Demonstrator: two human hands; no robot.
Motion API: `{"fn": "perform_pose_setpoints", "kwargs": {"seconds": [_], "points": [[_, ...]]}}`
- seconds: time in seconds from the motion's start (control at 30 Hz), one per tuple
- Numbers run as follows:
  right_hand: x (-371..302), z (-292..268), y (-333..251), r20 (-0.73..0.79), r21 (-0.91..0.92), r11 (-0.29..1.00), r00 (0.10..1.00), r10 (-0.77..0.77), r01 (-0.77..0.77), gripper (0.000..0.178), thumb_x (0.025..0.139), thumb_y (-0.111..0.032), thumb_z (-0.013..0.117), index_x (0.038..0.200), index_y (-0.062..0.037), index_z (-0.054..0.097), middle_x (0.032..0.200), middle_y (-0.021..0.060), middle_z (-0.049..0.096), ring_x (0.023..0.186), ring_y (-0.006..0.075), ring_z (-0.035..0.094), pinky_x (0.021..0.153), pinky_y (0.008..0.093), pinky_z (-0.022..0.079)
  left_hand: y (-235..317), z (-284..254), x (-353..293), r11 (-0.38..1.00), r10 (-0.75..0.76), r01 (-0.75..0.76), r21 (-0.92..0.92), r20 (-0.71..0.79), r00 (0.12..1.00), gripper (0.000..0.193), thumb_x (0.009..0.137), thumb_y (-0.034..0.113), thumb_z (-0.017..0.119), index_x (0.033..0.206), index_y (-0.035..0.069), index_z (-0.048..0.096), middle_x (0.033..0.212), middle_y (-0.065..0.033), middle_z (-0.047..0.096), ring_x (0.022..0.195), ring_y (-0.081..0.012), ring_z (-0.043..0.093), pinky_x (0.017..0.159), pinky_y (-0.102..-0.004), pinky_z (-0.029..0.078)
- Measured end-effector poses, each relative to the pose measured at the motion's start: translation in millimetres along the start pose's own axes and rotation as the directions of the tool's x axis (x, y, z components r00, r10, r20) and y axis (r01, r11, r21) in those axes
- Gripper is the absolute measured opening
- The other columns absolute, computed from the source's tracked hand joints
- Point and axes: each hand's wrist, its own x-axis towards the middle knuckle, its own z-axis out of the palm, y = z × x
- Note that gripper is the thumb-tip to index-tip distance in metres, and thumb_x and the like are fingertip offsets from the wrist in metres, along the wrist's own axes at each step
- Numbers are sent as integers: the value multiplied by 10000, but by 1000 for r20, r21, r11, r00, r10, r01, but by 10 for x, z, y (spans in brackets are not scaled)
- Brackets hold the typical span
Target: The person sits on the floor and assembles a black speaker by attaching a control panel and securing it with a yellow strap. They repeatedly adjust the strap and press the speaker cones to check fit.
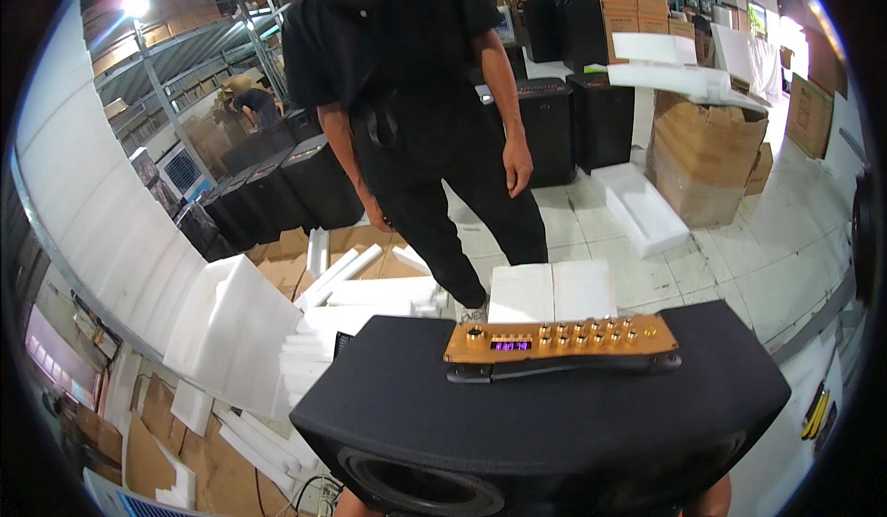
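Note:
A large black speaker cabinet (pixel 536 415) fills the lower middle, its top facing up. Set into its far top edge is a gold control panel (pixel 564 340) with several knobs and a small lit purple display. A black carry handle (pixel 564 367) runs along the near side of that panel. On the front face a round speaker cone (pixel 420 482) shows in part. Bare skin peeks out at the lower edge on both sides of the cabinet; whether it is arm or leg, I cannot tell. Neither my left hand nor my right hand shows.
Facing me beyond the speaker, a person in black (pixel 407 101) stands with arms lowered. More black speakers (pixel 319 180) line up behind. White foam pieces (pixel 370 291) and flattened cardboard (pixel 346 238) litter the floor at left. A cardboard box (pixel 707 152) and foam tray (pixel 639 210) lie right.

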Motion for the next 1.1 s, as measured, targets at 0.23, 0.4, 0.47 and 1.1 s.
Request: {"fn": "perform_pose_setpoints", "kwargs": {"seconds": [0.23,0.4,0.47,1.1], "points": [[-24,-34,26,22,10,1000,1000,-4,4,495,1054,-378,549,1397,-24,588,1323,103,656,1203,203,607,1021,355,472,-44,-110,-85,1000,16,-16,-8,22,1000,562,1050,398,539,1450,3,543,1405,-122,616,1259,-247,591,1105,-383,434],[-32,-5,-11,42,35,999,999,-30,28,494,1054,-377,550,1395,-22,589,1323,103,656,1197,202,609,1012,353,478,-1,-61,-3,1000,15,-16,7,65,998,562,1050,395,539,1449,0,543,1405,-123,616,1257,-246,592,1106,-382,434],[-19,15,-44,68,51,998,997,-45,41,493,1054,-377,550,1394,-21,590,1322,103,655,1195,202,609,1008,352,481,39,-26,23,1000,20,-22,21,77,997,562,1050,394,539,1449,-2,543,1405,-123,616,1256,-245,593,1106,-382,433],[-296,-59,208,19,107,992,997,69,-71,489,1055,-373,553,1385,-14,593,1321,103,653,1172,197,617,972,346,505,378,-63,385,992,-61,51,119,83,995,561,1049,383,540,1447,-13,544,1405,-128,616,1246,-241,599,1109,-380,430]]}}
